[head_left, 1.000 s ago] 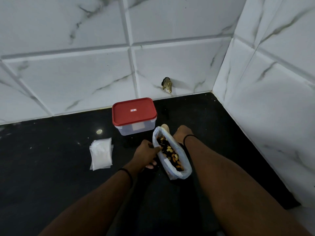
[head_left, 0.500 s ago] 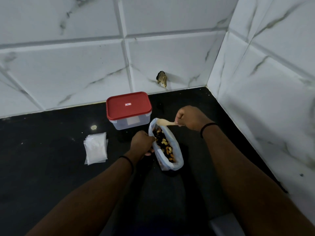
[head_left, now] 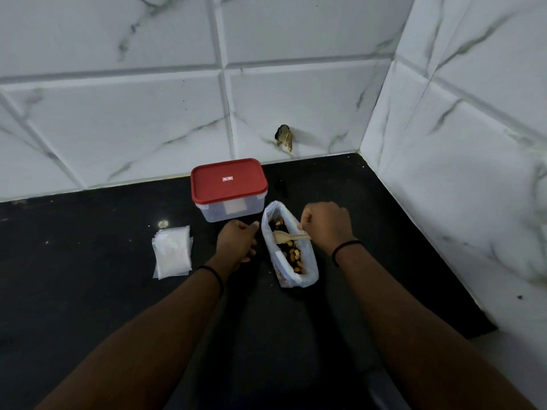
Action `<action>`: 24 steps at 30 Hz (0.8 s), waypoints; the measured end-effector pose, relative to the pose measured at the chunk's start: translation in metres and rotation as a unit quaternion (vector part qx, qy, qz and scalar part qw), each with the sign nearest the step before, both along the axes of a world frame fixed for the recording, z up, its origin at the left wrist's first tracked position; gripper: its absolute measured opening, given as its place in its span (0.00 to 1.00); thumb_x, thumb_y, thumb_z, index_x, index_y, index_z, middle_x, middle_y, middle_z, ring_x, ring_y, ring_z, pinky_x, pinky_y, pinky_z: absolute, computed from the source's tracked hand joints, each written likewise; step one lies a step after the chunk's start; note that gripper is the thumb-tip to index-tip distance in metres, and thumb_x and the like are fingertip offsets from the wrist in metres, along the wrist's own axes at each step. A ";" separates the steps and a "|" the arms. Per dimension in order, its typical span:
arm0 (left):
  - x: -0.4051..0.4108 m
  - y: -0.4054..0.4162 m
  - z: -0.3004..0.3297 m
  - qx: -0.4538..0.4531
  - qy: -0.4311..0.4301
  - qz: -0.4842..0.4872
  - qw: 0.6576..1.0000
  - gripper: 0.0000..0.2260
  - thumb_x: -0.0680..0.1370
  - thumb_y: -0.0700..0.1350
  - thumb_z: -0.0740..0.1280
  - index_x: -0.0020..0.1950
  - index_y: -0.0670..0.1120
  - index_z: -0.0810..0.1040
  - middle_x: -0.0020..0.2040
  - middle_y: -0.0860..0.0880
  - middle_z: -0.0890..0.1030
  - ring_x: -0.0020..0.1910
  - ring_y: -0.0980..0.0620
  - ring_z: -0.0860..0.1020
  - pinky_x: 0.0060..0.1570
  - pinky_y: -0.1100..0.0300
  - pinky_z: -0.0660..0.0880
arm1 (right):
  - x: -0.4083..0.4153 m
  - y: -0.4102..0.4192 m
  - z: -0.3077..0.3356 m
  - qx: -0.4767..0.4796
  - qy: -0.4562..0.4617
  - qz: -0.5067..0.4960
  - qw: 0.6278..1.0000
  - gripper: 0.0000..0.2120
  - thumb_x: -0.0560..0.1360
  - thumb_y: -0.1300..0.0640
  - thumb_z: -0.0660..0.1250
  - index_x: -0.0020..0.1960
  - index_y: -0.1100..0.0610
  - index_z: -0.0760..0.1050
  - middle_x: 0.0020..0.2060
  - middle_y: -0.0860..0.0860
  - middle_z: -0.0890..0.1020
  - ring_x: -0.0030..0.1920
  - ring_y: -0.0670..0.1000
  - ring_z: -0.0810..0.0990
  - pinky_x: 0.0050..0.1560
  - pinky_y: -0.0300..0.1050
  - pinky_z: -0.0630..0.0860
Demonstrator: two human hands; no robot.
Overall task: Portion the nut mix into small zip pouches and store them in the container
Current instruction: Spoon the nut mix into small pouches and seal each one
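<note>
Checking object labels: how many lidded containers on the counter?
1. The container, red lid on, stands near the back wall, behind the left hand and beside the open bag of nuts. None else visible.

Legible text: none. You find only one printed mark, a small red-and-white label [head_left: 227, 179] at the centre of the red lid [head_left: 207, 184] of the clear storage container [head_left: 213, 211]; its lettering is too small and blurred for you to read. A pale rectangular patch [head_left: 235, 207] shows on the container's front wall, and you can make out no writing on it.
</note>
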State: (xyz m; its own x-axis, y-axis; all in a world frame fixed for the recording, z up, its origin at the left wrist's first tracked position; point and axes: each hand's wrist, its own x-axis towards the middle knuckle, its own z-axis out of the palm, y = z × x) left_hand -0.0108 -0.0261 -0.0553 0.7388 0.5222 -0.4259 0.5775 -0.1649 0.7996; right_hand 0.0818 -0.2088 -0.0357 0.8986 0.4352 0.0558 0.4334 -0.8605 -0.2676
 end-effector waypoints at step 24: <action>-0.103 0.134 -0.084 0.302 -0.330 0.290 0.846 0.04 0.79 0.47 0.65 0.47 0.48 0.75 0.42 0.55 0.77 0.43 0.56 0.75 0.41 0.70 0.68 | -0.127 0.215 -0.099 0.171 0.033 0.052 0.983 0.16 0.76 0.45 0.70 0.55 0.56 0.79 0.53 0.54 0.83 0.53 0.57 0.82 0.45 0.45 0.73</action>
State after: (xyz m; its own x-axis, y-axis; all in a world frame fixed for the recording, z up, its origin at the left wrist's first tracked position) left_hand -0.1141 0.1074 -0.1397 0.2574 0.8538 0.4526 0.1617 -0.4998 0.8509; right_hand -0.0450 0.0061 -0.1351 0.8563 0.4919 0.1571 0.4868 -0.6673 -0.5638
